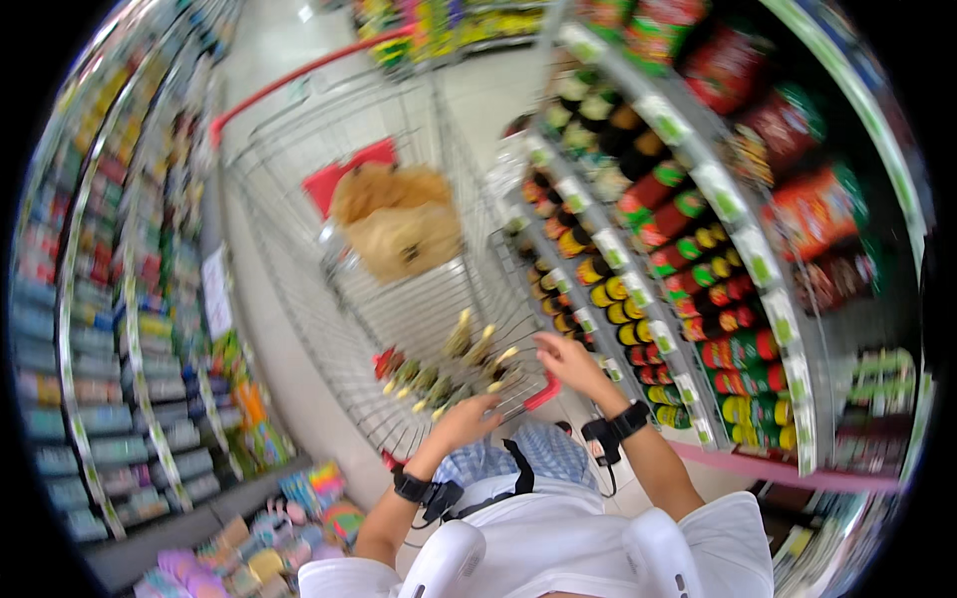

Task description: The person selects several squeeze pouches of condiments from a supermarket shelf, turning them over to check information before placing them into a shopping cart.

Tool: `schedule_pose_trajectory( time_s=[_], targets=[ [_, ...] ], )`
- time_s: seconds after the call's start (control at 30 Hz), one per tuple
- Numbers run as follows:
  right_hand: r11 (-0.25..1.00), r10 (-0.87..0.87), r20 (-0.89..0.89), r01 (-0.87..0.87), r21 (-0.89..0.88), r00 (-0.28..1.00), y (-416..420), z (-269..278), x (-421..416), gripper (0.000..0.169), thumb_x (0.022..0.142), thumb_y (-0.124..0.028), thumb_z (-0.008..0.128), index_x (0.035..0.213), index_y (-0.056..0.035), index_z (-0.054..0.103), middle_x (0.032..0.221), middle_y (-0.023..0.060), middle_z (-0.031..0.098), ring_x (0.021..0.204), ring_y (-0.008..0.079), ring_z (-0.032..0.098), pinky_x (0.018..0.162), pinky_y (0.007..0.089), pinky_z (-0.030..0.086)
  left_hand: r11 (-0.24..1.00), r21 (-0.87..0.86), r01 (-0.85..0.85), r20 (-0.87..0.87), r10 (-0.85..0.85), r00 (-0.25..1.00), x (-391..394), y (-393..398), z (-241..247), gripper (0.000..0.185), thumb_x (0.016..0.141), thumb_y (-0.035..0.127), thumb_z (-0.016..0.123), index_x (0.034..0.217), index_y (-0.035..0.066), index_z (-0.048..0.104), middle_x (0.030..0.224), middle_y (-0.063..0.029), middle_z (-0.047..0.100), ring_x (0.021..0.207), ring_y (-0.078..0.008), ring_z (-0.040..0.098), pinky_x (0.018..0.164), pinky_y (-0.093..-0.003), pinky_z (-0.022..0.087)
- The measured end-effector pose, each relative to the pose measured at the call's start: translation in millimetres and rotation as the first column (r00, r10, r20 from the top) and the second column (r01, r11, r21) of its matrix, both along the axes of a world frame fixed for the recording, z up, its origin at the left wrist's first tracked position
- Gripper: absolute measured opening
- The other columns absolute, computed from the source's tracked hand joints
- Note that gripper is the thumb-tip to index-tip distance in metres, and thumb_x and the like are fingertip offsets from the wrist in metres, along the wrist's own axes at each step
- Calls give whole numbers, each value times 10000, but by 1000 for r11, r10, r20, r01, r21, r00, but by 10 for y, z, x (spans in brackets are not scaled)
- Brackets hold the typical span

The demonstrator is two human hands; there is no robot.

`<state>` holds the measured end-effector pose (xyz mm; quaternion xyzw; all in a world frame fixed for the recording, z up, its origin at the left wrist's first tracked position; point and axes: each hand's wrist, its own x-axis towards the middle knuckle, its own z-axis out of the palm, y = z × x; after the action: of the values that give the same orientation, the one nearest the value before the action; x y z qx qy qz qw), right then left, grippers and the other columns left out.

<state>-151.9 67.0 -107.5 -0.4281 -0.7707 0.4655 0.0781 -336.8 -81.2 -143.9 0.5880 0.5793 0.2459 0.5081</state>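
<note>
A wire shopping cart (351, 314) stands before me, its red handle (314, 63) at the far end. My left hand (465, 424) is over the cart's near end with fingers spread and nothing visible in it. Beside the near right corner, my right hand (570, 362) is raised with thumb and fingers apart, holding nothing visible. Whether either hand touches the wire is unclear. Between and beyond the hands lie several blurred, bottle-like items with pale yellow tips (430, 381), and a small red item (387, 363). A tan bag-like thing (400, 224) sits farther back in the cart.
On the right, shelves (650, 299) hold rows of jars, bottles and red packets, close to the cart. Shelves of packaged goods (97, 374) line the left. Colourful small goods (277, 538) are heaped at lower left. Pale tiled floor (486, 90) shows beyond the cart.
</note>
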Motion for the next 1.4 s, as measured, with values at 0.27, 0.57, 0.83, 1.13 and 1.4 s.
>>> schedule_pose_trajectory(
  time_s=[0.27, 0.57, 0.83, 1.13, 1.4],
  targets=[
    [820, -489, -226, 532, 210, 843, -327, 890, 1644, 266, 808, -153, 533, 1052, -46, 537, 860, 117, 596, 751, 212, 592, 663, 302, 459, 943, 104, 315, 103, -325, 940, 1019, 772, 430, 339, 795, 138, 557, 1095, -11, 502, 991, -147, 588, 893, -214, 582, 767, -311, 454],
    [285, -524, -621, 807, 517, 583, -205, 2070, 2500, 231, 777, -94, 577, 990, -4, 565, 918, 106, 602, 800, 179, 579, 743, 284, 442, 825, 415, 383, 113, -464, 879, 2136, 1250, 1619, 260, 794, 87, 540, 1037, -7, 539, 971, -126, 593, 886, -209, 582, 755, -299, 453],
    [338, -346, -817, 874, 350, 461, 722, 2559, 2618, 356, 748, -169, 618, 1035, 16, 518, 1011, 151, 579, 866, 242, 584, 758, 308, 442, 738, 600, 307, 129, -469, 874, 2616, 1400, 2092, 179, 769, 38, 536, 940, -11, 560, 882, -121, 592, 818, -233, 584, 715, -295, 451],
    [239, -404, -652, 762, 602, 642, 696, 2581, 2557, 319, 707, -56, 614, 1016, -20, 541, 944, 161, 601, 848, 288, 588, 745, 318, 438, 633, 758, 156, 93, -342, 935, 2586, 1481, 2281, 272, 723, 2, 560, 991, 10, 516, 953, -155, 552, 894, -312, 542, 767, -335, 436],
    [766, -258, -853, 634, 105, 454, -186, 2555, 2291, 337, 748, -48, 641, 1037, 47, 496, 1005, 78, 567, 908, 120, 534, 794, 274, 440, 618, 786, -15, 204, -236, 950, 2477, 1586, 2669, 762, 631, 188, 737, 1241, -4, 322, 1201, -201, 426, 1109, -292, 437, 910, -352, 362]
  ],
)
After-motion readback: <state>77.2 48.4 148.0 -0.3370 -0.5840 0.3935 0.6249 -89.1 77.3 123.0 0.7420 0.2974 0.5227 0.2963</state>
